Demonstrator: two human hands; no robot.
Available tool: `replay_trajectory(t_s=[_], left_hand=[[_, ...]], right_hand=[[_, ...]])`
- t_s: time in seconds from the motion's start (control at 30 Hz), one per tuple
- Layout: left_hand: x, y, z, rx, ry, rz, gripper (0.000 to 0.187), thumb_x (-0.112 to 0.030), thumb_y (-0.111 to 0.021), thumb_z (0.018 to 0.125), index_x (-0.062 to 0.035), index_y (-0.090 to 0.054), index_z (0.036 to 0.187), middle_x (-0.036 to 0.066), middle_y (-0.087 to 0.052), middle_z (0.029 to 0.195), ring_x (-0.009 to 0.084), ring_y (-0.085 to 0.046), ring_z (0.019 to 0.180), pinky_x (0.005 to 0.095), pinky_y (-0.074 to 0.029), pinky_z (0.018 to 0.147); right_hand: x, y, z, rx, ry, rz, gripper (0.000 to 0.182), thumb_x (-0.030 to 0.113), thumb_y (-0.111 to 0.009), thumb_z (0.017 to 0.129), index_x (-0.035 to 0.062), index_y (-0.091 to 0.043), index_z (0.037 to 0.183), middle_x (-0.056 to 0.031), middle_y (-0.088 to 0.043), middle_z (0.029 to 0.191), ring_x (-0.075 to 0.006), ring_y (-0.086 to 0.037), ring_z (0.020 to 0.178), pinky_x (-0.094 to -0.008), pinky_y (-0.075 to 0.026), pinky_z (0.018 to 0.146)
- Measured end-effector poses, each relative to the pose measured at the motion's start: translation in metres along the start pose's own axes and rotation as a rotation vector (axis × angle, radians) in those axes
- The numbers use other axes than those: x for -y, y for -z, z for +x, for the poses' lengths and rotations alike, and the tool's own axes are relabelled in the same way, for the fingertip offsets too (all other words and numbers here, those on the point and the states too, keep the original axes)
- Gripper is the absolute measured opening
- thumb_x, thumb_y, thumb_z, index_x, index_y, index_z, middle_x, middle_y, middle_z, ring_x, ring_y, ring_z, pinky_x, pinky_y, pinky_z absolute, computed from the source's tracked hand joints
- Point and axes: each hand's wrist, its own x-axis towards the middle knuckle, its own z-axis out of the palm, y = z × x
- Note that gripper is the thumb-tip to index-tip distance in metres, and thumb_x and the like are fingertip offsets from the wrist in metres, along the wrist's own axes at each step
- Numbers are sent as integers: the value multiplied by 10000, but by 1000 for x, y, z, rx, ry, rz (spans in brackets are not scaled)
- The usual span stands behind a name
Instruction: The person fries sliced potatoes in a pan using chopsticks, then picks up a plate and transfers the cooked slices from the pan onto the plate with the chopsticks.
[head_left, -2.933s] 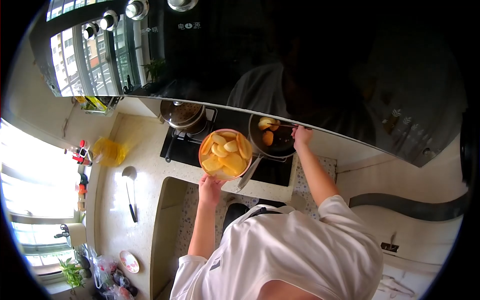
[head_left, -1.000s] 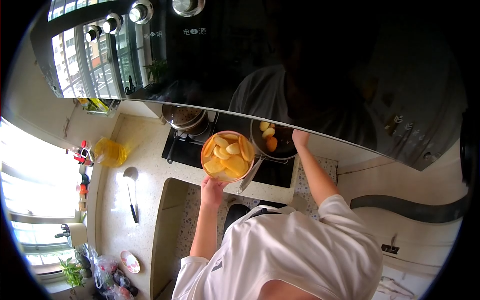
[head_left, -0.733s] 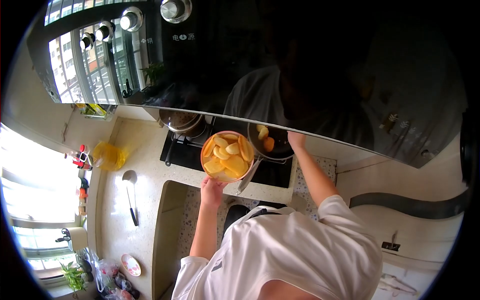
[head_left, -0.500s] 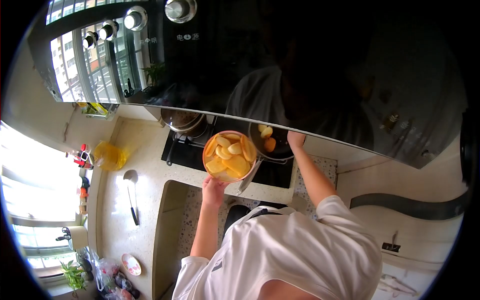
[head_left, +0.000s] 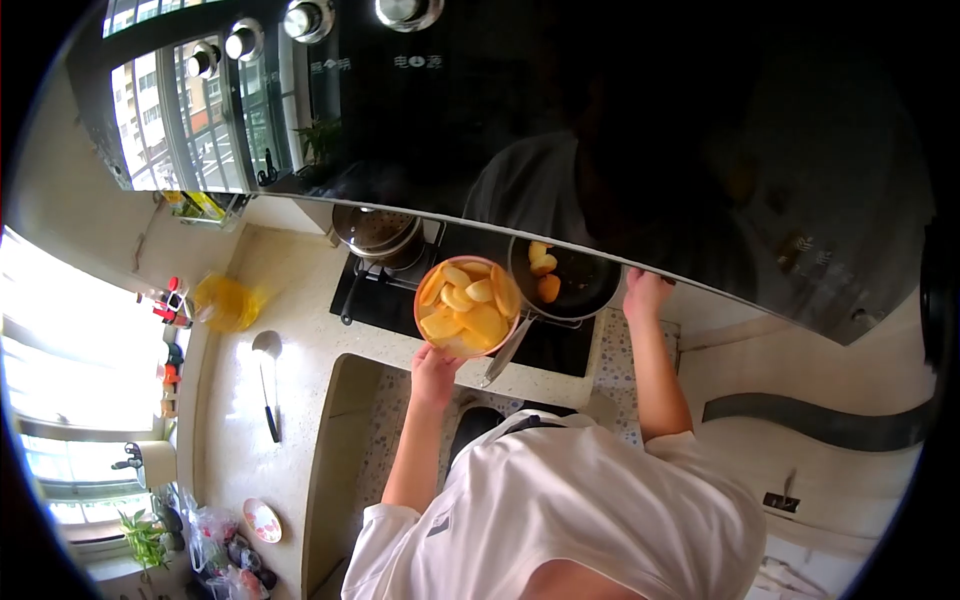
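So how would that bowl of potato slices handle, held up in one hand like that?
The bowl looks heaped, so probably heavy for its size. The left hand grips only its near edge, so it may tip forward. The potato slices lie loose and could slide out if it tilts.

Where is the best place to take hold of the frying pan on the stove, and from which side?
Probably by its long handle, coming from the counter-edge side: it juts from the pan toward the person, clear of the potato pieces and the bowl.

both arms outstretched; left hand gripping, right hand raised.
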Motion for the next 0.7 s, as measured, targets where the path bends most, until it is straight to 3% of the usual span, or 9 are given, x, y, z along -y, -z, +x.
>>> replay_trajectory(t_s=[0.13,0.2,0.27,0.4,0.5,0.6,0.7], left_hand=[[3,5,6,58,2,-26,280,-114,-541,968,34,-588,1200,160,-665,1155,277,-664,1052,422,-514,973],[3,1,6,39,9,-24,276,-114,-542,968,34,-590,1197,154,-671,1145,272,-668,1046,422,-514,974],[3,-6,11,37,15,-25,272,-112,-543,968,31,-593,1194,151,-675,1134,270,-673,1035,421,-518,969],[3,-7,11,45,16,-11,255,-99,-541,965,18,-606,1183,148,-681,1118,265,-682,1012,413,-531,950],[5,-2,13,56,12,-4,236,-63,-530,953,12,-624,1157,146,-686,1105,262,-688,997,406,-543,931],[4,-2,12,64,14,-9,231,-26,-516,937,13,-636,1130,141,-690,1095,261,-689,992,404,-547,924],[2,-3,9,69,27,18,208,-27,-514,936,18,-633,1100,134,-685,1110,240,-668,1025,416,-511,974]], right_hand=[[19,-15,-51,-51,-55,94,264,304,-538,1020,84,-540,875,2,-553,768,-94,-478,604,-255,-347,491],[19,-10,-74,101,-98,23,376,359,-509,1027,70,-540,788,-19,-547,674,-91,-402,465,-234,-287,417],[31,-30,-96,122,-165,-4,401,375,-508,1023,65,-541,771,-26,-545,638,-89,-370,426,-223,-274,407],[23,-23,-99,280,-184,8,410,378,-497,1028,63,-551,771,-32,-549,631,-88,-371,403,-233,-287,399],[21,-27,-102,267,-170,-20,416,395,-603,974,69,-534,726,-19,-563,678,-94,-391,455,-226,-282,420],[23,-35,-113,208,-183,-103,438,411,-599,973,67,-541,707,-15,-551,643,-88,-395,451,-223,-283,418],[25,-33,-116,315,-157,-200,437,410,-594,976,60,-570,716,-15,-539,606,-84,-407,444,-219,-279,403]])
